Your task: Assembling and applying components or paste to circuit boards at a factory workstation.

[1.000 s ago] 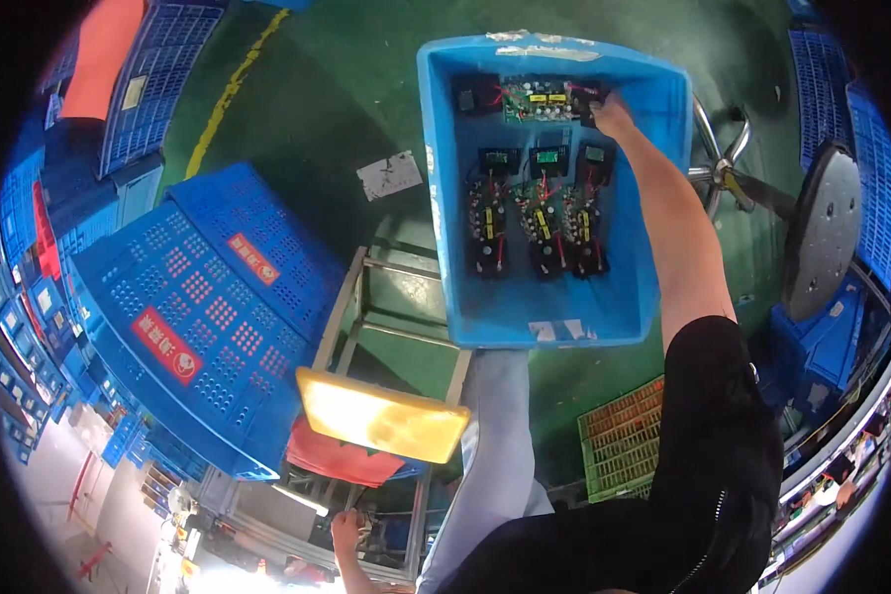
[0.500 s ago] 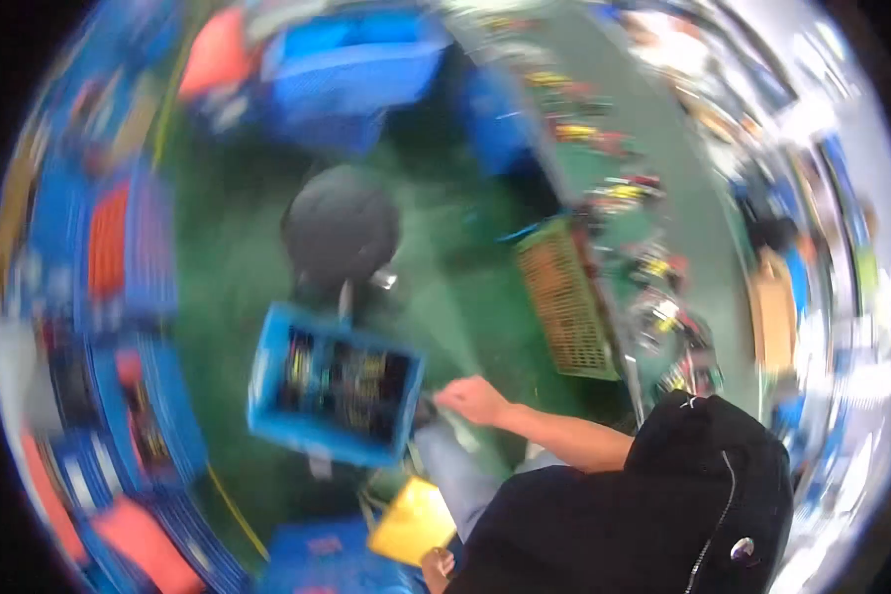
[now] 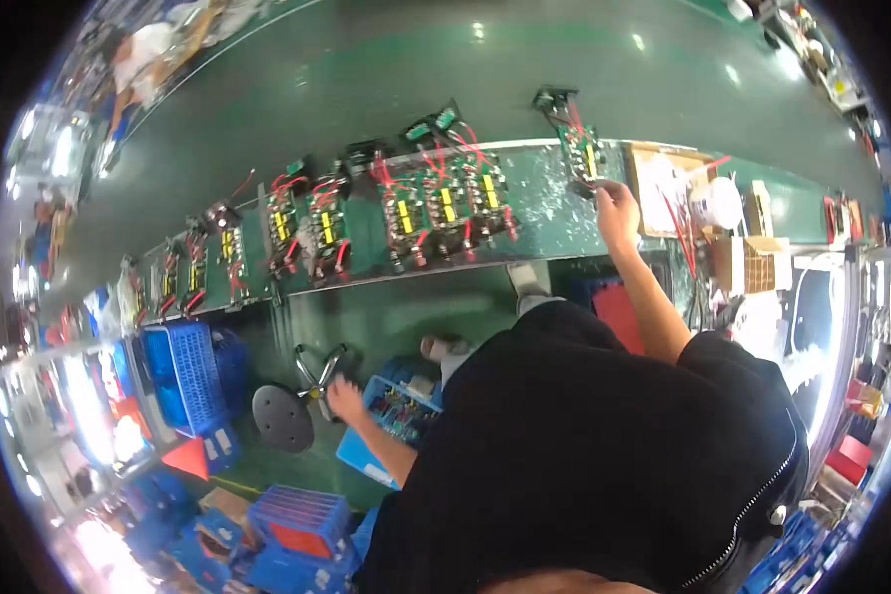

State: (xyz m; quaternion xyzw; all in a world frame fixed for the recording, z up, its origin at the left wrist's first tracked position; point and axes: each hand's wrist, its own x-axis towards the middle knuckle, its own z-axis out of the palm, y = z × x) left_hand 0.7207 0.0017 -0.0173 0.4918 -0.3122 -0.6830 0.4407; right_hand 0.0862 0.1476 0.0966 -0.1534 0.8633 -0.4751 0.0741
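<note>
Outside the blue bin now, the right grip touches a circuit board.

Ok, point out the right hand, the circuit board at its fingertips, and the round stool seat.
Right hand (image 3: 618, 212): head view, back of the hand.
Circuit board (image 3: 581, 148): head view, middle of the board.
Round stool seat (image 3: 283, 420): head view, centre of its dark face.

Hands: 2, left hand plus right hand
Circuit board at right hand: 1
Boards, mid-counter: 3
Boards, next left: 2
Boards, far left: at least 3, rest blurred
Stool: 1
Boards in blue bin: several, too small to count
</note>
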